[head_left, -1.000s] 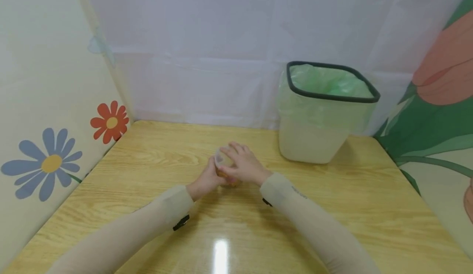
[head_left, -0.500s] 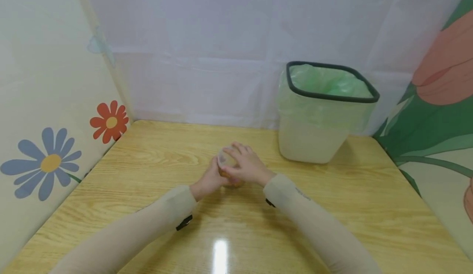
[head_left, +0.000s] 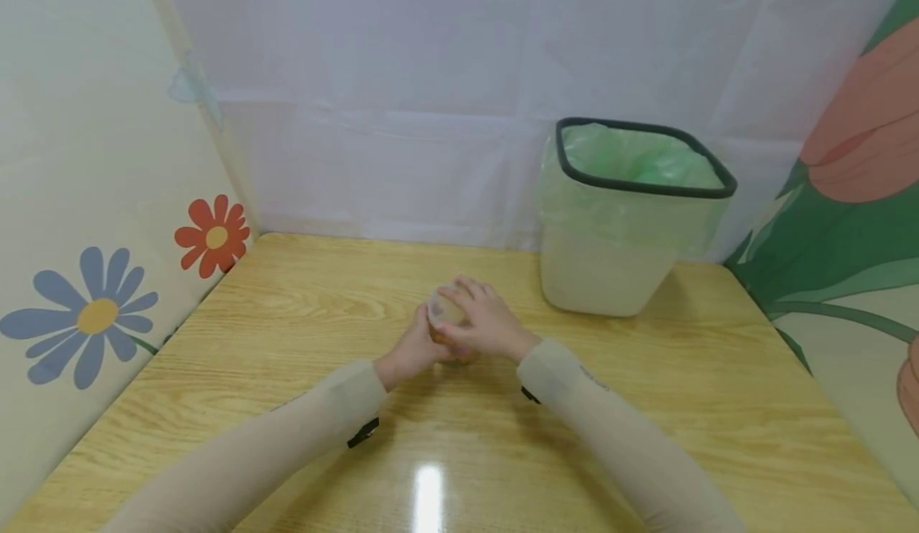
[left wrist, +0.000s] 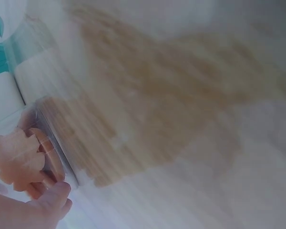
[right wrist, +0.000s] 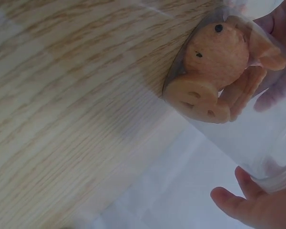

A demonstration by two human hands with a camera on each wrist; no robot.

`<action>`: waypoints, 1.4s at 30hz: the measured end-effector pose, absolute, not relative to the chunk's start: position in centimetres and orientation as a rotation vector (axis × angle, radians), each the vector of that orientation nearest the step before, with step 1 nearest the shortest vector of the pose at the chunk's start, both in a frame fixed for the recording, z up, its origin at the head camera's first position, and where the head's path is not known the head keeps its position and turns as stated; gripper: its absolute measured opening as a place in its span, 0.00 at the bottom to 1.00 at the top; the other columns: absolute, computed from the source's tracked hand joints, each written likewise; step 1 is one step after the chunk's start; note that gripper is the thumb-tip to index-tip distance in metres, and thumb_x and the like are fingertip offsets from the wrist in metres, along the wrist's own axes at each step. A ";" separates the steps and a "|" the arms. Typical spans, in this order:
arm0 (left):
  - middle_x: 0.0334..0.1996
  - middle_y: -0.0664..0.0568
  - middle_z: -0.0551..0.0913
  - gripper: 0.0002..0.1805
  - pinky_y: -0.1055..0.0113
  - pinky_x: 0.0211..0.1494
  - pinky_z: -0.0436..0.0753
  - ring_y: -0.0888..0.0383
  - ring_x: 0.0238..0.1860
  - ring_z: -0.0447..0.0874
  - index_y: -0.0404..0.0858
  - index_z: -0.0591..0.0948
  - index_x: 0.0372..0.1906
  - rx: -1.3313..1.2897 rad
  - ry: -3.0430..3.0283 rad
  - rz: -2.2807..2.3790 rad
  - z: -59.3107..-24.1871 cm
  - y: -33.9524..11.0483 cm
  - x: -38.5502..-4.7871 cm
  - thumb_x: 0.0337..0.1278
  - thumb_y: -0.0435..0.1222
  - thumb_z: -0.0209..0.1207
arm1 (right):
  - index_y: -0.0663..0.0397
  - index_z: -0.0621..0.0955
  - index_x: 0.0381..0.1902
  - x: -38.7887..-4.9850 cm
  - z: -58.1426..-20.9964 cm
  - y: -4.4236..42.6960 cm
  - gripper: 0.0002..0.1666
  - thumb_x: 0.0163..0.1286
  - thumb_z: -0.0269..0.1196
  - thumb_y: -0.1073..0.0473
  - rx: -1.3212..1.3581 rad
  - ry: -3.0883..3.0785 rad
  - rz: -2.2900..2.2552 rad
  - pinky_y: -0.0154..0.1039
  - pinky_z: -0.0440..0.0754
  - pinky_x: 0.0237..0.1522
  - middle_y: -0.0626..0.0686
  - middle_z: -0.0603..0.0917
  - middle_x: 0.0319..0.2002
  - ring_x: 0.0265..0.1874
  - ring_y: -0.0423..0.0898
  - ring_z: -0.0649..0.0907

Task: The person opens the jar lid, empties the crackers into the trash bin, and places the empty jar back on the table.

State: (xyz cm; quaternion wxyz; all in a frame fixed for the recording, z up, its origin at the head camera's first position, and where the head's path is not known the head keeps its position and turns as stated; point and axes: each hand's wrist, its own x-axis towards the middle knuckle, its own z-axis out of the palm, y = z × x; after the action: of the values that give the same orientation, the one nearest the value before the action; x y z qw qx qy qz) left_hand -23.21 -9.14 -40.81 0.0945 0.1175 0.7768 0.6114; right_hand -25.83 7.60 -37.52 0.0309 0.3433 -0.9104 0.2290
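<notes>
A clear jar (right wrist: 248, 129) of orange-brown biscuits (right wrist: 217, 55) stands tilted between both hands over the table. My left hand (head_left: 415, 351) grips the jar low on its side, and in the left wrist view its fingertips press the wall near a flower-shaped biscuit (left wrist: 19, 160). Over the jar's pale, see-through top (head_left: 436, 308) lies my right hand (head_left: 491, 327), its fingers and thumb spread round the rim. In the right wrist view the biscuits lie toward the jar's bottom end, and the right fingertips (right wrist: 226, 200) hold the opposite end. Much of the jar is hidden behind the hands in the head view.
A pale bin (head_left: 603, 270) with a dark rim and green liner stands at the back right of the wood-grain table (head_left: 301, 294). White cloth (head_left: 402, 118) hangs behind. Flower-printed panels (head_left: 93, 158) border the left and right sides.
Both hands have shifted slightly to the right together with the jar. Their hold on it looks the same, and the bin has stayed in place.
</notes>
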 end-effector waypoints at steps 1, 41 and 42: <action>0.69 0.31 0.59 0.53 0.48 0.69 0.63 0.39 0.66 0.63 0.28 0.45 0.72 0.338 2.304 1.814 -40.8 -9.1 -23.2 0.49 0.28 0.70 | 0.51 0.67 0.71 -25.8 -37.5 7.7 0.36 0.70 0.59 0.44 1.061 -2.804 0.704 0.64 0.60 0.65 0.63 0.60 0.72 0.68 0.64 0.61; 0.63 0.35 0.67 0.55 0.49 0.65 0.70 0.43 0.59 0.72 0.29 0.48 0.72 0.386 2.291 1.772 -40.4 -7.3 -22.9 0.45 0.30 0.72 | 0.55 0.70 0.68 -25.1 -37.8 9.7 0.35 0.67 0.62 0.46 1.046 -2.749 0.748 0.66 0.65 0.61 0.67 0.63 0.69 0.65 0.68 0.64; 0.64 0.34 0.65 0.55 0.48 0.65 0.69 0.42 0.60 0.72 0.29 0.48 0.72 0.382 2.298 1.768 -40.4 -7.3 -22.9 0.44 0.30 0.73 | 0.55 0.70 0.68 -25.1 -37.8 9.7 0.35 0.67 0.62 0.46 1.045 -2.748 0.752 0.66 0.65 0.61 0.67 0.63 0.69 0.65 0.68 0.65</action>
State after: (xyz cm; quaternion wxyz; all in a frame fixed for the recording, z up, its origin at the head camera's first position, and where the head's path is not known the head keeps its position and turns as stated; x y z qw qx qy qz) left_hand -22.87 -7.28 -40.38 0.1084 0.1297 0.7812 0.6010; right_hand -25.08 9.72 -37.83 0.0535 0.3440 -0.9042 0.2476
